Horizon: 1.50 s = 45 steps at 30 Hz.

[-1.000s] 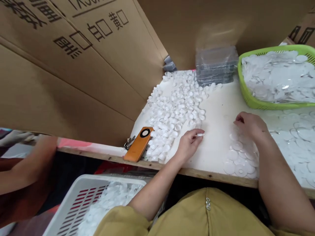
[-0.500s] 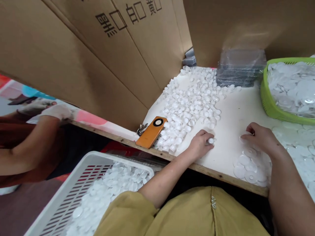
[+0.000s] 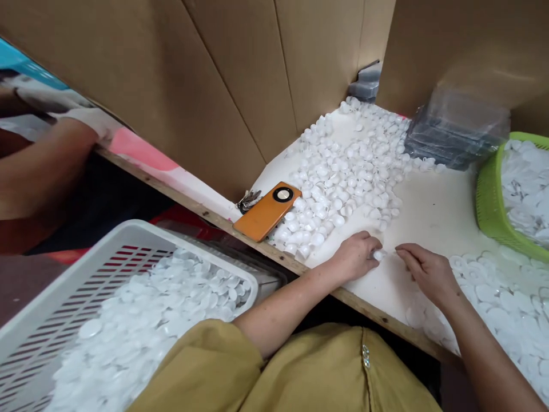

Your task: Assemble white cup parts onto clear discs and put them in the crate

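Left hand [image 3: 354, 257] pinching white cap [image 3: 378, 255]; right hand [image 3: 431, 276] at its three o'clock, grip unclear; loose caps [image 3: 352, 178] at twelve.

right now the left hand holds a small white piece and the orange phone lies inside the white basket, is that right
Not quite: the head view shows the orange phone on the table, not inside the white basket. The left hand does hold a small white piece.
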{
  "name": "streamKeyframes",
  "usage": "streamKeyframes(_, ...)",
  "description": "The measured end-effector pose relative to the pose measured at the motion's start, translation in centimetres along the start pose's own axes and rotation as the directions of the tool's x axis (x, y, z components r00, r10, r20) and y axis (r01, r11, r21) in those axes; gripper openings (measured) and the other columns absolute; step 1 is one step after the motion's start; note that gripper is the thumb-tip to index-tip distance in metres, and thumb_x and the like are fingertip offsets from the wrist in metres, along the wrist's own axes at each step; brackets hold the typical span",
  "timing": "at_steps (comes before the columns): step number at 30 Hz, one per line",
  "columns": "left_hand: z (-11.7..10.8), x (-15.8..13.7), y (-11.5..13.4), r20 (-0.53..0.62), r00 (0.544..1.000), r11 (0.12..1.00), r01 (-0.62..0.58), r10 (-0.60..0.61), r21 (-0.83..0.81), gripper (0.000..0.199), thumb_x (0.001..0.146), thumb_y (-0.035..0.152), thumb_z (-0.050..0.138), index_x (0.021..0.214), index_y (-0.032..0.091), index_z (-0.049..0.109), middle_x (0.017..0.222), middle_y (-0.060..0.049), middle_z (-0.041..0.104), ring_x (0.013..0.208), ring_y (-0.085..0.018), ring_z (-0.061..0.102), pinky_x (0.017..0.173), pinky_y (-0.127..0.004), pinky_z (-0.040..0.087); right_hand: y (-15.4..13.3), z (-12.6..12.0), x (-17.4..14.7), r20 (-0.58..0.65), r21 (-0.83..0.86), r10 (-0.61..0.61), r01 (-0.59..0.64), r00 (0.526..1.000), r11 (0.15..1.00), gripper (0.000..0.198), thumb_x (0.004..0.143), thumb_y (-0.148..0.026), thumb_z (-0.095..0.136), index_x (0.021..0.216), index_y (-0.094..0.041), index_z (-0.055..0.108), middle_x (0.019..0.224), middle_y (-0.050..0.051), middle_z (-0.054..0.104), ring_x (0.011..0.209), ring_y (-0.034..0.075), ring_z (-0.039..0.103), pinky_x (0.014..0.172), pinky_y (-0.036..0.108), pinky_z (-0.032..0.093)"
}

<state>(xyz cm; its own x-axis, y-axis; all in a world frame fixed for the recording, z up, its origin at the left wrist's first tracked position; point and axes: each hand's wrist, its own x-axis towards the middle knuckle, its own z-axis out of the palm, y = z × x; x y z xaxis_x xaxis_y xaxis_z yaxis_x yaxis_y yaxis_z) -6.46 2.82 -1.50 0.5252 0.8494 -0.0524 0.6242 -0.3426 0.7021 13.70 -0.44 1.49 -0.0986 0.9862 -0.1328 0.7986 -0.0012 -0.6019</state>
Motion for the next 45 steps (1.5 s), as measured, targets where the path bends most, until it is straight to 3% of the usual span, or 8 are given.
streamKeyframes(3, -0.2, 0.0, -0.1, 0.017, 1.000, 1.000, -0.009, 0.009, -0.008, 0.026, 0.076, 0.022, 0.064, 0.102, 0.019, 0.066, 0.091, -0.003, 0.061, 0.087, -0.017, 0.060, 0.075, -0.024, 0.048, -0.1, 0.1, -0.2, 0.110, 0.244, 0.075, -0.100, 0.991, 0.965, 0.037, 0.087, -0.051, 0.049, 0.100, -0.022, 0.068, 0.080, 0.004, 0.067, 0.065, 0.017, 0.061, 0.060, 0.029, 0.049)
streamKeyframes(7, -0.2, 0.2, -0.2, 0.027, 0.999, 0.999, -0.042, 0.042, 0.010, 0.022, 0.075, 0.025, 0.064, 0.097, 0.019, 0.067, 0.088, -0.003, 0.063, 0.087, -0.018, 0.060, 0.073, -0.025, 0.047, -0.9, 0.8, 0.1, 0.154, 0.446, 0.159, -0.212, 0.975, 0.870, 0.041, 0.075, -0.049, 0.065, 0.104, -0.021, 0.060, 0.073, 0.001, 0.063, 0.062, 0.015, 0.059, 0.055, 0.027, 0.048)
streamKeyframes(12, -0.2, 0.5, -0.2, 0.031, 0.997, 0.997, -0.074, 0.073, 0.034, 0.018, 0.080, 0.032, 0.061, 0.088, 0.018, 0.067, 0.084, -0.004, 0.063, 0.084, -0.019, 0.061, 0.070, -0.026, 0.047, -2.3, 1.9, 1.1, 0.232, 0.572, 0.218, -0.314, 0.948, 0.758, 0.037, 0.066, -0.048, 0.074, 0.085, -0.018, 0.062, 0.072, 0.001, 0.062, 0.059, 0.015, 0.060, 0.053, 0.028, 0.049)
streamKeyframes(20, -0.6, 0.4, -0.3, 0.029, 0.996, 0.997, -0.080, 0.080, 0.016, 0.019, 0.081, 0.034, 0.059, 0.082, 0.017, 0.067, 0.080, -0.005, 0.062, 0.077, -0.019, 0.061, 0.064, -0.026, 0.045, -2.6, 3.2, 1.8, 0.194, 0.564, 0.322, -0.374, 0.927, 0.736, 0.038, 0.061, -0.046, 0.078, 0.078, -0.019, 0.057, 0.060, -0.003, 0.057, 0.048, 0.011, 0.054, 0.041, 0.022, 0.040)
streamKeyframes(27, -2.8, 0.8, 0.2, 0.203, 0.977, 0.997, -0.064, 0.069, -0.031, 0.022, 0.078, 0.036, 0.061, 0.087, 0.018, 0.067, 0.082, -0.003, 0.065, 0.079, -0.018, 0.061, 0.063, -0.025, 0.042, -2.6, 2.1, 3.1, 0.287, 0.471, 0.333, -0.435, 0.898, 0.768, 0.034, 0.061, -0.039, 0.077, 0.073, -0.020, 0.052, 0.050, -0.007, 0.051, 0.038, 0.010, 0.048, 0.033, 0.020, 0.028)
streamKeyframes(33, -2.9, 2.6, 0.1, 0.296, 0.955, 0.999, 0.029, -0.035, 0.026, 0.030, 0.073, 0.045, 0.065, 0.088, 0.019, 0.062, 0.078, 0.000, 0.065, 0.072, -0.018, 0.061, 0.060, -0.025, 0.040, -2.3, 1.0, 4.7, 0.378, 0.231, 0.336, -0.440, 0.863, 0.868, 0.027, 0.064, -0.034, 0.074, 0.070, -0.020, 0.051, 0.054, -0.005, 0.054, 0.038, 0.010, 0.051, 0.036, 0.022, 0.035)
streamKeyframes(40, -3.9, 4.3, 1.0, 0.427, 0.902, 0.989, 0.005, -0.068, 0.145, 0.036, 0.070, 0.045, 0.068, 0.093, 0.019, 0.061, 0.078, -0.002, 0.065, 0.074, -0.021, 0.063, 0.060, -0.027, 0.042, -1.9, 0.9, 5.8, 0.465, 0.219, 0.320, -0.457, 0.826, 0.862, 0.029, 0.060, -0.036, 0.074, 0.062, -0.020, 0.051, 0.049, -0.003, 0.056, 0.036, 0.010, 0.049, 0.036, 0.022, 0.037)
streamKeyframes(45, -3.1, 2.5, 2.3, 0.299, 0.950, 0.991, 0.049, -0.085, 0.126, 0.036, 0.074, 0.040, 0.067, 0.102, 0.019, 0.060, 0.086, -0.002, 0.067, 0.078, -0.020, 0.062, 0.060, -0.025, 0.042, -1.5, 1.2, 4.2, 0.419, 0.239, 0.283, -0.406, 0.863, 0.882, 0.032, 0.065, -0.043, 0.073, 0.065, -0.020, 0.050, 0.046, -0.003, 0.054, 0.038, 0.011, 0.050, 0.036, 0.021, 0.034)
